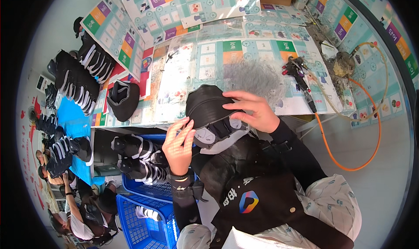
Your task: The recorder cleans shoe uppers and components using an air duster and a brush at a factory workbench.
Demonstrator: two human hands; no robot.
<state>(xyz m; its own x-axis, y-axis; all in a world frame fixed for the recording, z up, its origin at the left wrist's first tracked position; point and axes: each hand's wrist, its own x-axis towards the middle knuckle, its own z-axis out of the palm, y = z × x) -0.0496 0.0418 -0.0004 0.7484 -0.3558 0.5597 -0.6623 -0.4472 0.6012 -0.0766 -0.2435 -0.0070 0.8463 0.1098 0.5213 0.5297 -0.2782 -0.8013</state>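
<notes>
One head-worn fisheye looks down from near the flat, teal-and-white paper-covered counter [209, 65], its outer edges hard to read.

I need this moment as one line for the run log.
left hand: touching black shoe upper | right hand: holding same upper | spray gun: lying on table

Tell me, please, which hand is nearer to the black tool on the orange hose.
Right. The right hand is left of the black tool, gripping a black shoe upper; the left hand is farther left, at the upper's left edge.
</notes>
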